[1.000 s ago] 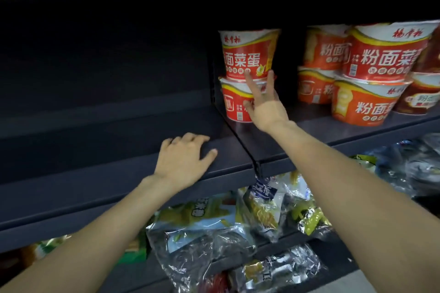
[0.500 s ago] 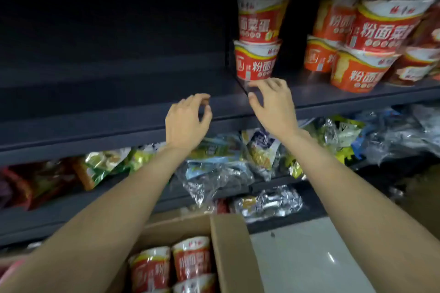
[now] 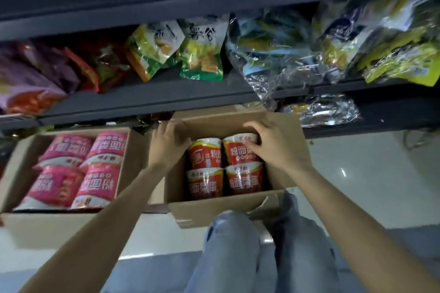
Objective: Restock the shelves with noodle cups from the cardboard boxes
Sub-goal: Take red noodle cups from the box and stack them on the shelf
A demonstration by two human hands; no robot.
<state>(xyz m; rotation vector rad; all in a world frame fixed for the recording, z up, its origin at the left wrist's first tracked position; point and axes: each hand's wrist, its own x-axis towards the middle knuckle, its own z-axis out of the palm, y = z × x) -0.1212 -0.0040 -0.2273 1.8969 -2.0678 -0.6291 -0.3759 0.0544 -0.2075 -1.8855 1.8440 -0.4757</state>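
An open cardboard box [image 3: 214, 214] stands on the floor under the shelves, with several red noodle cups lying on their sides in it. My right hand [image 3: 276, 145] reaches in from the right, its fingers curled over the rim of the upper right cup [image 3: 238, 154]. My left hand [image 3: 167, 145] is inside the box at its left wall, fingers fairly straight, beside the upper left cup [image 3: 204, 154]. Two more cups [image 3: 245, 181] lie nearer to me. The noodle shelf is out of view.
A second cardboard box [image 3: 59, 223] on the left holds pink noodle packs [image 3: 95, 181]. Above the boxes a dark shelf [image 3: 142, 100] carries snack bags [image 3: 202, 54], and silver bags hang over its edge at right. My knees in jeans [image 3: 233, 245] are close to the box. Pale floor lies right.
Both hands left the upper shelf edge and dropped into the box on the floor. The view tilted down; the stocked cups on the shelf are gone from sight. My right hand took hold of a cup.
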